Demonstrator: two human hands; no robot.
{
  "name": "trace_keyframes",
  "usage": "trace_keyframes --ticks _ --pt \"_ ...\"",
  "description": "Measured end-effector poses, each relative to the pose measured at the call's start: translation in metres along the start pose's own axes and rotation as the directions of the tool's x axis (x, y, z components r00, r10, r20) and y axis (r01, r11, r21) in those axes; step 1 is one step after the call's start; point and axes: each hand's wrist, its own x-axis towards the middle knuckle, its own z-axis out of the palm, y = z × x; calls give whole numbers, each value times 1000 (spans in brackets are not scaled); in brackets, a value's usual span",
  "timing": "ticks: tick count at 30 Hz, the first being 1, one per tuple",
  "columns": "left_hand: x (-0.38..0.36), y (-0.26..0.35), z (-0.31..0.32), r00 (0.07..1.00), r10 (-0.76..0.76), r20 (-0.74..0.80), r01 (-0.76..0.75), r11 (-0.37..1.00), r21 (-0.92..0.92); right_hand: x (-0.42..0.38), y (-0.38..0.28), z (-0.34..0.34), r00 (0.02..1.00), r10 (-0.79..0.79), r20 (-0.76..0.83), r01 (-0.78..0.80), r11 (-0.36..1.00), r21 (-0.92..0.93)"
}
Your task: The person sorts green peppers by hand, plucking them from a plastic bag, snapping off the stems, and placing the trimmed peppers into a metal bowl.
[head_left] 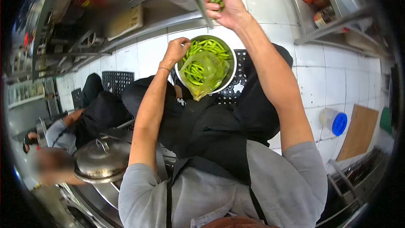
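Between my knees is a round metal pot (231,69) holding long, bright green pods that look like chili peppers (209,47). A crumpled, clear plastic bag (211,76) lies over the front of them, with more pods showing through it. My left hand (176,51) is at the pot's left rim, thumb and fingers pinched together; whatever is between them is hidden. Beyond the pot to the right, my right hand (228,6) is raised palm up, its fingers curled around a small bunch of green pieces (217,1).
A metal shelf (177,19) runs close behind the pot on the left. At right, a white tub with a blue lid (338,123) lies near a brown board (357,133). A lidded pot (103,158) and another person (63,133) are on my left.
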Motion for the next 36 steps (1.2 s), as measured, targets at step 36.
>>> trace_keyframes --ticks 36 --pt "-65 -15 62 992 22 122 -81 857 509 -13 44 52 873 -71 -483 -98 944 -315"
